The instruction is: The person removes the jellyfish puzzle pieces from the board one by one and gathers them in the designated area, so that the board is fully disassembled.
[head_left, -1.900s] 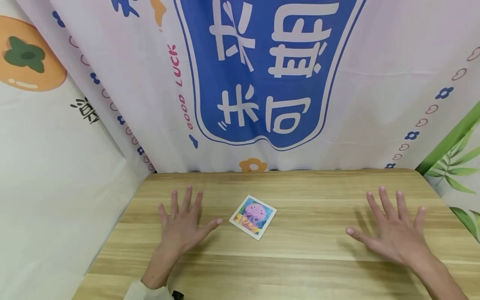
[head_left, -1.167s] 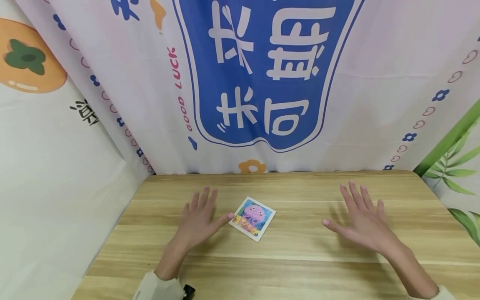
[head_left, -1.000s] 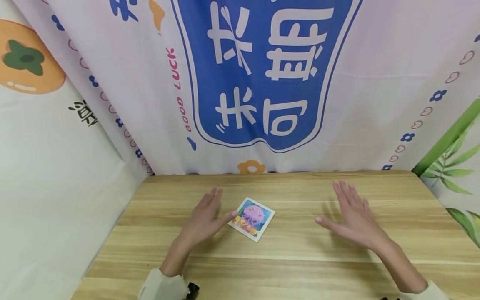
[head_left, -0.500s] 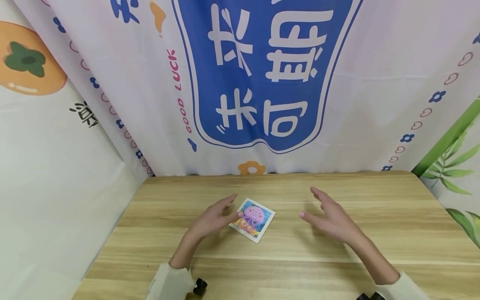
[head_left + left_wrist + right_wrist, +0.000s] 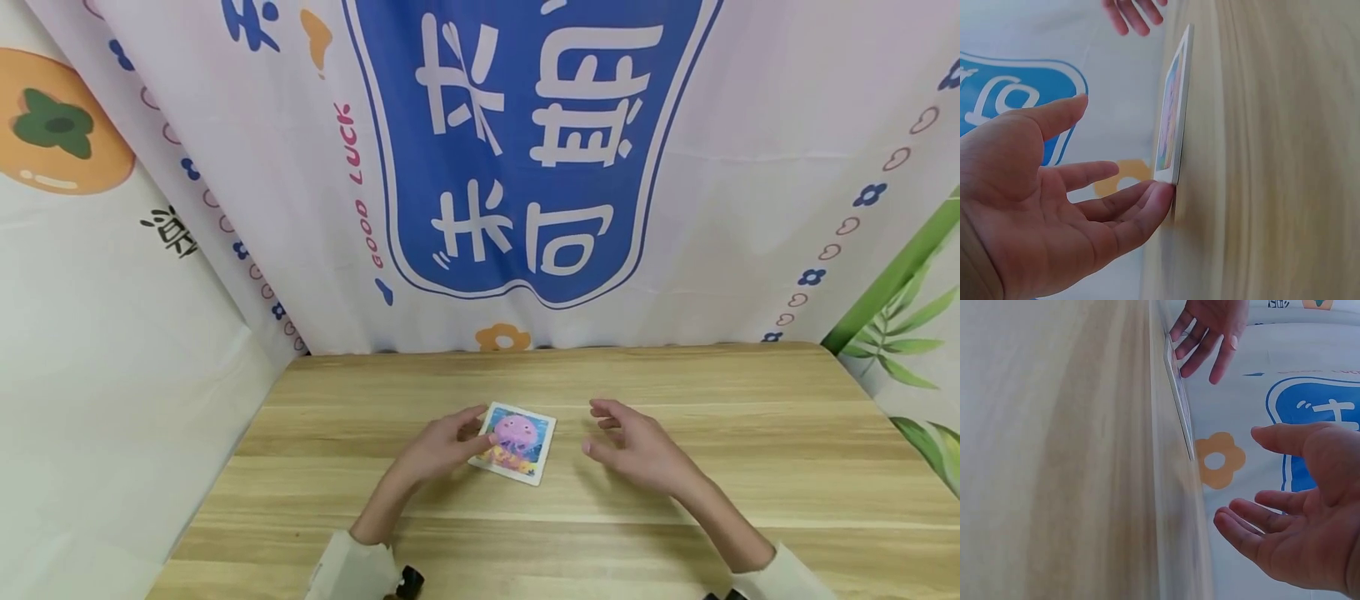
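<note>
The jellyfish card (image 5: 528,454) lies on the wooden table (image 5: 675,550) between both hands. The left hand (image 5: 442,446), thumb wide of the fingers, touches its near edge; the right hand (image 5: 641,446), loosely spread, holds nothing. Light, even edge contact should best prevent skidding.

Right hand (image 5: 1313,531) apart from the edge-on card (image 5: 1179,397), left hand (image 5: 1217,324) apparently against it.

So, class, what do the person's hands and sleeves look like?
The left hand and right hand wear no visible gloves or rings. The left sleeve and right sleeve are pale cream. A small black fitting shows beside the left one; more black shows by the right.
</note>
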A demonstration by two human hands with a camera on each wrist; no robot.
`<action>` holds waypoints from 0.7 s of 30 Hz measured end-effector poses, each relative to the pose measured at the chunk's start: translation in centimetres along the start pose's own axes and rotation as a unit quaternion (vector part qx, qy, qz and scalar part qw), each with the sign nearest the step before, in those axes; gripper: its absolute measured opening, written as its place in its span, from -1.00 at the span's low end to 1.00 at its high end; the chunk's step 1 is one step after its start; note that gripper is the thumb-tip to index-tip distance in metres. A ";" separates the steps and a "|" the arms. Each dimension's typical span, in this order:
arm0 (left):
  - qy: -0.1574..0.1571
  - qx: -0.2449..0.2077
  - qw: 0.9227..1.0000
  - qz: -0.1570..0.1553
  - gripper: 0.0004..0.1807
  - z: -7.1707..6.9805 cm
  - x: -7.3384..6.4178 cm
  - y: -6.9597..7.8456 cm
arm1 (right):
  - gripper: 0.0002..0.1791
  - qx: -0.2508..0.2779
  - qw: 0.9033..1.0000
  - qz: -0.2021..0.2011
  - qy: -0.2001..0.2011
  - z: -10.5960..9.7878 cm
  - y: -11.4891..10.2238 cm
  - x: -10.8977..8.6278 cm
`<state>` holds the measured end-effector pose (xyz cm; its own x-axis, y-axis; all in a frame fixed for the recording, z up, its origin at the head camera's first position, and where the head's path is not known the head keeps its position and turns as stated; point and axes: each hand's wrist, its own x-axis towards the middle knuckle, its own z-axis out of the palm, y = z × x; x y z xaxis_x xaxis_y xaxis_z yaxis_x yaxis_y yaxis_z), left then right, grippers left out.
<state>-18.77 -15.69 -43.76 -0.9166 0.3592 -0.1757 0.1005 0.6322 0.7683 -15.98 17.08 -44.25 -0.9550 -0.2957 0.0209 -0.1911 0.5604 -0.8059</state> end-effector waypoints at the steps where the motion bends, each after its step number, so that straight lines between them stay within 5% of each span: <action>1: -0.003 0.001 1.000 0.004 -0.26 0.2 0.0 0.1 | -0.24 0.001 1.000 0.001 -0.006 0.1 0.0 0.0; 21: -0.033 0.019 0.998 0.054 -0.27 4.5 0.5 3.6 | -0.43 0.022 0.998 0.030 -0.053 0.6 0.4 -0.6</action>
<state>-17.11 -10.22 -43.85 -0.8719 0.4708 -0.1347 0.2128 0.6120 0.7617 -15.34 16.97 -44.92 -0.9346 -0.3443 -0.0892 -0.1216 0.5450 -0.8296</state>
